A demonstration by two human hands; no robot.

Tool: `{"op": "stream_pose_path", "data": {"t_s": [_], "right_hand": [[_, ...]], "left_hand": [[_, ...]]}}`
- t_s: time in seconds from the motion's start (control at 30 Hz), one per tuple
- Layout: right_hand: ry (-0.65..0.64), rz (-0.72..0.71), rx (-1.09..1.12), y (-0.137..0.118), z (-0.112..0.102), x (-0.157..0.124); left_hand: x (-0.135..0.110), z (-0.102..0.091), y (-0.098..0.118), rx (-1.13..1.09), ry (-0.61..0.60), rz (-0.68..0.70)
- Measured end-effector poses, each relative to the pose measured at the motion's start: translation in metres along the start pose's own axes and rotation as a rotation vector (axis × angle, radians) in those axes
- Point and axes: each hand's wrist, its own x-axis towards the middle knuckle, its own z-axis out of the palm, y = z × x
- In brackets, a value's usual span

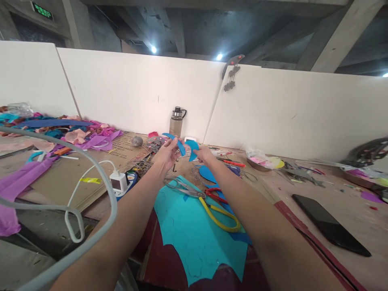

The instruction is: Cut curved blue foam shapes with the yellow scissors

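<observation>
Between the fingers of my left hand (167, 154) is a narrow curved strip of blue foam sheet (181, 148). My right hand (203, 154) pinches a second blue piece (192, 150), shaped like a crescent; the two pieces are held close together above the table. Below my hands lies a large turquoise sheet (194, 230) with cut edges and outlines drawn on it. Scissors with yellow handles (220, 218) rest on that sheet. A red-handled tool (216, 195) lies beside them, partly under my right forearm. More blue cut pieces (207, 173) are near my right wrist.
A water bottle (176, 123) stands against the white partition (136, 89). At left are heaped fabric scraps (75, 135), a white charger (119, 182) and a thick grey cable (113, 202) across the foreground. A black phone (329, 224) lies at right, beyond it a dish of scraps (262, 161).
</observation>
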Motion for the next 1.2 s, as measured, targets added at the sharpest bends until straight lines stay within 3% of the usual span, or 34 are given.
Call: {"op": "stream_pose_path", "data": {"t_s": [0.1,0.23,0.47,0.77,0.93,1.2], "right_hand": [[0.076,0.127,0.054,-0.018,-0.025,-0.009],[0.121,0.109,0.201,-0.048,-0.048,-0.038],[0.08,0.031,0.349,-0.056,-0.04,-0.089],[0.017,-0.031,0.336,-0.055,-0.038,-0.093],[-0.045,-0.068,0.166,-0.058,-0.034,-0.099],[0.063,-0.385,-0.467,-0.058,-0.033,-0.103]], "left_hand": [[-0.001,0.001,-0.002,0.039,-0.041,-0.029],[-0.005,0.005,-0.008,0.111,-0.112,-0.105],[-0.016,0.012,-0.019,0.172,-0.285,-0.202],[-0.02,0.016,-0.026,0.237,-0.291,-0.237],[-0.02,0.015,-0.027,0.261,-0.298,-0.229],[-0.019,0.015,-0.032,0.231,-0.25,-0.241]]}}
